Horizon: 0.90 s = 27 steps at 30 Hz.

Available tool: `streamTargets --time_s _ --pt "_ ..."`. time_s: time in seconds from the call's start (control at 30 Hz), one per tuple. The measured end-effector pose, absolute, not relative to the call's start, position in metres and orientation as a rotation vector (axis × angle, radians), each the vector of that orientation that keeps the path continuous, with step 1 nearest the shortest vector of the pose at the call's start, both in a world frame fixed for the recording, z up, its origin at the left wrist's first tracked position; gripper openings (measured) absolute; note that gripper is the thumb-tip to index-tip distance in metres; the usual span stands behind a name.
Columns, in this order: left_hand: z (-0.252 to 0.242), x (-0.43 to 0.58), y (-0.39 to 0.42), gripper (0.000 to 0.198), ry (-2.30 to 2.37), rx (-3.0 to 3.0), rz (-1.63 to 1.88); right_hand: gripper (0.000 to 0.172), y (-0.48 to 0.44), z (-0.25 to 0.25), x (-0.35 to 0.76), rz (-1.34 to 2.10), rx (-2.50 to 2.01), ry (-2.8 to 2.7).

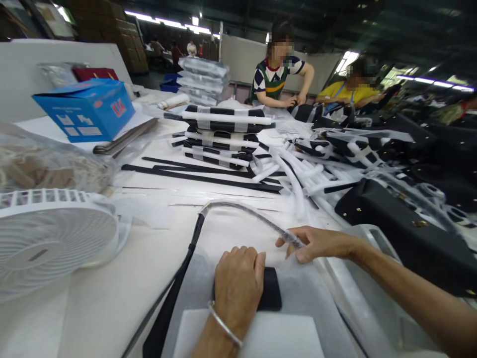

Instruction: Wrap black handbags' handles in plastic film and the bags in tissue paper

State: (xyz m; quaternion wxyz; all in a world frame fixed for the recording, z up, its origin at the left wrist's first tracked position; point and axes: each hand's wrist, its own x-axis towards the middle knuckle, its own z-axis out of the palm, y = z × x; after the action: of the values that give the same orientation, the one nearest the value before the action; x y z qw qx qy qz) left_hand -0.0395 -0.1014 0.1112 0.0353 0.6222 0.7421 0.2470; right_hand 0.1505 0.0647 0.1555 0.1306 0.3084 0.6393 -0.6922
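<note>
My left hand [240, 273], a bracelet on its wrist, is closed with fingers curled at a black rectangular piece [273, 291]; its fingertips are hidden. That piece lies on a translucent wrapping sheet [199, 288], near a white pad [286, 335]. On the right, my right hand [311, 242] pinches the end of a curved bag handle [246, 208] wrapped in clear plastic. The handle arches over the work and joins a black strap [192, 246] on the left, which runs down toward the near edge.
A white fan [55, 238] stands at left, below a blue box [87, 109]. Wrapped black bundles [223, 119] are stacked behind black strips [201, 176]. White foam tubes [294, 179] and black bags [410, 228] crowd the right. Two people [279, 74] work across the table.
</note>
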Motion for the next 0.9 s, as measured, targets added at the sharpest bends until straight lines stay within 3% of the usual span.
streamTargets --time_s 0.17,0.47,0.63,0.9 --pt "0.113 -0.039 -0.102 0.025 2.278 1.915 0.721 0.085 0.065 0.164 0.147 -1.942 0.821 1.777" --pt "0.115 -0.039 -0.1 0.026 2.259 1.891 0.66 0.074 0.058 0.151 0.144 -2.104 0.738 1.606" --pt "0.115 -0.039 -0.101 0.026 2.241 1.889 0.656 0.09 0.052 0.139 0.147 -2.238 0.708 1.505" --pt "0.118 -0.04 -0.099 0.027 2.25 1.895 0.634 0.068 0.049 0.143 0.153 -2.146 0.841 1.821"
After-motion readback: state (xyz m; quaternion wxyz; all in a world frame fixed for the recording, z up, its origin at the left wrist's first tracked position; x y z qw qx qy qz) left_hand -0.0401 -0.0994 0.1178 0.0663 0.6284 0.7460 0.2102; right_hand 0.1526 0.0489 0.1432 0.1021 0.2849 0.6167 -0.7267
